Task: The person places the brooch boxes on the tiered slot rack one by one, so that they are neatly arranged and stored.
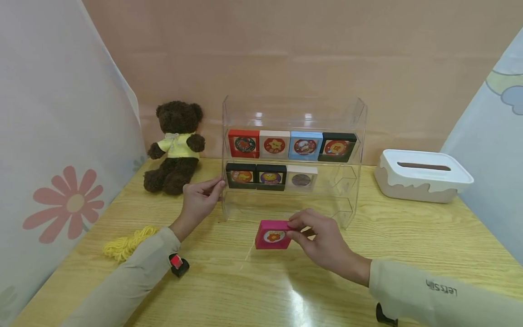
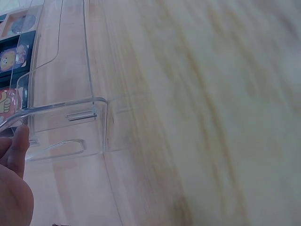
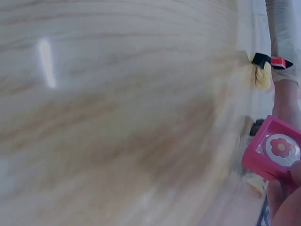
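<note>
A clear acrylic tiered display rack [image 1: 245,212] stands on the table. My left hand [image 1: 201,196] pinches its left side edge between thumb and fingers; the left wrist view shows the fingertips at that clear edge [image 2: 51,107]. In front of the rack's lower right part, my right hand [image 1: 323,240] holds a small square pink box [image 1: 264,241] by its right side. A round picture of a red flower [image 3: 281,147] shows on the box's face. On the middle tier sit a red box [image 1: 233,145], a cream one, a light blue one and a black one [image 1: 337,156]. Below are two black boxes and a cream box [image 1: 312,183].
A brown teddy bear [image 1: 180,120] in a yellow top sits left of the rack. A bundle of yellow cord [image 1: 130,243] lies by my left forearm. At the right stands a white-topped tissue box [image 1: 416,188]. Printed curtains [image 1: 61,113] flank the table [image 1: 229,290].
</note>
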{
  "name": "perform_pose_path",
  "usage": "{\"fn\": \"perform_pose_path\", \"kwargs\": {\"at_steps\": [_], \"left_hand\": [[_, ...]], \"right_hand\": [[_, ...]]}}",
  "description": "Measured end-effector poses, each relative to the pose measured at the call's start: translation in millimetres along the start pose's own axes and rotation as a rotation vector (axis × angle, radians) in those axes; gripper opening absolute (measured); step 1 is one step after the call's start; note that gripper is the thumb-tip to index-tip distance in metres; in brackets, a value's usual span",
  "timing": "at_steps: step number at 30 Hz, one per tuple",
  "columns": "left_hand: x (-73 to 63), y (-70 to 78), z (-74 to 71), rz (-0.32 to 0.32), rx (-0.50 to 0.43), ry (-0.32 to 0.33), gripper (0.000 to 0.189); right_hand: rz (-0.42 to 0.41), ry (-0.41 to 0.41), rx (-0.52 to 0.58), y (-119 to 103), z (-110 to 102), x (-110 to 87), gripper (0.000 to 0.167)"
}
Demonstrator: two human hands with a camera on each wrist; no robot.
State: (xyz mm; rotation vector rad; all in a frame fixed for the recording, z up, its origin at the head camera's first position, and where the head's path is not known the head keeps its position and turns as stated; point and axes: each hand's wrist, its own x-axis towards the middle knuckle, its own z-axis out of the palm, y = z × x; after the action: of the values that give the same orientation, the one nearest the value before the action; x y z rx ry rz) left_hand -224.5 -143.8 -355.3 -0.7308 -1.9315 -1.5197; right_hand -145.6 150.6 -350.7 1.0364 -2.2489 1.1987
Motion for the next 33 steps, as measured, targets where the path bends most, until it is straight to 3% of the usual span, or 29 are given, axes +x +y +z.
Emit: {"fn": "perform_pose_path", "kwargs": {"at_steps": [3,9,12,20,25,33], "left_hand": [[0.4,2.7,0.9,0.004,-0.007,-0.001,0.017],[-2.6,-17.4,0.8,-0.005,-0.011,0.018,0.017],[-3.2,-20.1,0.9,0.002,-0.014,0.020,0.017],[-2.6,-14.2,0.7,-0.020,-0.009,0.012,0.017],[-0.9,-0.5,1.3,-0.006,0.002,0.001,0.017],[-3.2,-17.8,0.1,-0.013,-0.006,0.020,0.017]], "right_hand": [[-0.019,0.035,-0.041,1.7,-12.1,1.6,0.025],[-0.033,0.100,-0.166,5.8,-39.1,6.7,0.026],[-0.040,0.138,-0.220,9.1,-54.0,10.6,0.026],[-0.064,0.208,-0.303,18.0,-83.3,17.4,0.031],[-0.060,0.225,-0.325,24.1,-95.5,18.4,0.030],[-0.063,0.317,-0.404,30.1,-115.7,26.6,0.028]]}}
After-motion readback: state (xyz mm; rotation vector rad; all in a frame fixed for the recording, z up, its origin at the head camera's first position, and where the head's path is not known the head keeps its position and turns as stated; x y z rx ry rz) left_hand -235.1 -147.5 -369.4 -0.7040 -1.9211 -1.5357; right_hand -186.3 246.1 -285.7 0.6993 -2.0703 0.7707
